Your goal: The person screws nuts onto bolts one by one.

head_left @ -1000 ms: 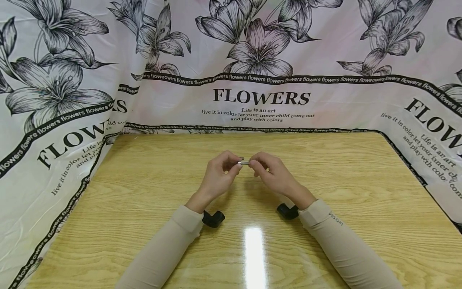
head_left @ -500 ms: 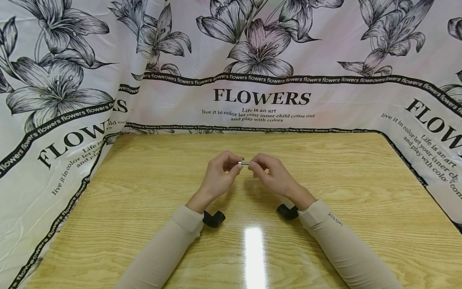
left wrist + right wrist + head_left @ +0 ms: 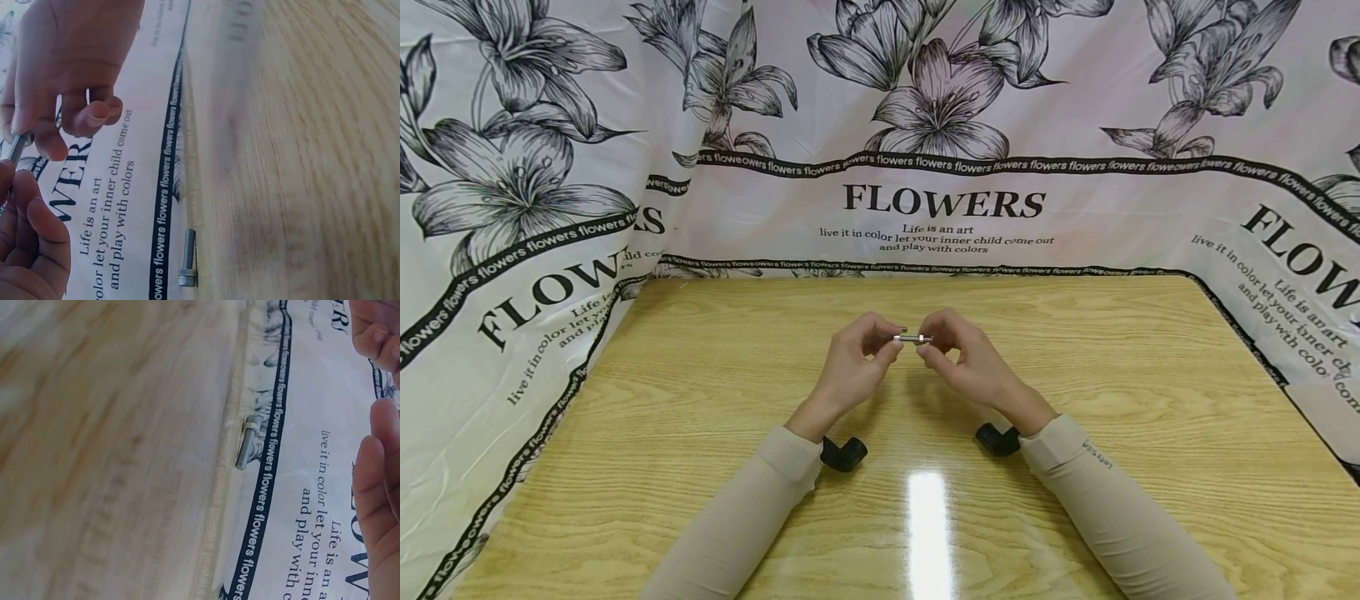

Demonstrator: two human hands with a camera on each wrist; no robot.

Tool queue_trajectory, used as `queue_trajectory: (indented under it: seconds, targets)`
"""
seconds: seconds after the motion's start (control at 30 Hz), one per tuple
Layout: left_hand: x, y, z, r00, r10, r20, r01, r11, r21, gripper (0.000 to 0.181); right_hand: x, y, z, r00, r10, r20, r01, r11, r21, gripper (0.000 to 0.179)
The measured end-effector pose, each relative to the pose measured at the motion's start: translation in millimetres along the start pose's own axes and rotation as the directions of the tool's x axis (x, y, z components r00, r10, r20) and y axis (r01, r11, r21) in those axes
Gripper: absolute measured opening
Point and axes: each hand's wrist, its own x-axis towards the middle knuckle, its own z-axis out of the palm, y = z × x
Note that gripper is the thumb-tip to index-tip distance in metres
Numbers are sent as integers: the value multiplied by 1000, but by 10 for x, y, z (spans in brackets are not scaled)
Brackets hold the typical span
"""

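Note:
A silver bolt (image 3: 908, 338) lies level between my two hands above the table. My left hand (image 3: 856, 362) pinches its head end between thumb and finger. A hex nut (image 3: 921, 339) sits on the shank near the right end, and a short tip of the bolt shows beyond it. The thumb and curled forefinger of my right hand (image 3: 966, 354) are at the nut, one on either side. In the left wrist view, a fingertip of that hand meets the nut (image 3: 25, 139). A second bolt (image 3: 189, 257), with a nut close to its head, lies on the table; my left hand mostly hides it in the head view.
A wood-grain table (image 3: 737, 350) spreads beneath both hands. Behind it and along its sides hangs a white cloth (image 3: 760, 217) printed with flowers and lettering. Black curved pieces (image 3: 844, 455) stick out at each wrist, just past the beige sleeves.
My right thumb and forefinger have spread a little, so the nut and bolt tip that they covered now show. My left hand and the bolt have stayed put.

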Motion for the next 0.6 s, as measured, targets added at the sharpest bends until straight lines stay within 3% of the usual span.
queue_trajectory:
  seconds: [0.13, 0.33, 0.43, 0.6]
  targets:
    - [-4, 4, 4, 1000, 10, 4, -10, 1000, -2, 8, 0, 0, 1, 1000, 21, 12, -21, 1000, -10, 6]
    - [-3, 14, 10, 1000, 9, 11, -9, 1000, -11, 8, -2, 1, -10, 997, 81, 7, -80, 996, -31, 21]
    - [0, 12, 5, 1000, 5, 8, -5, 1000, -11, 7, -3, 4, -8, 998, 70, -3, -70, 997, -33, 13]
    - [2, 12, -4, 1000, 1, -1, -1, 1000, -9, 7, -1, 8, 11, 999, 30, -15, -31, 999, -13, 23]
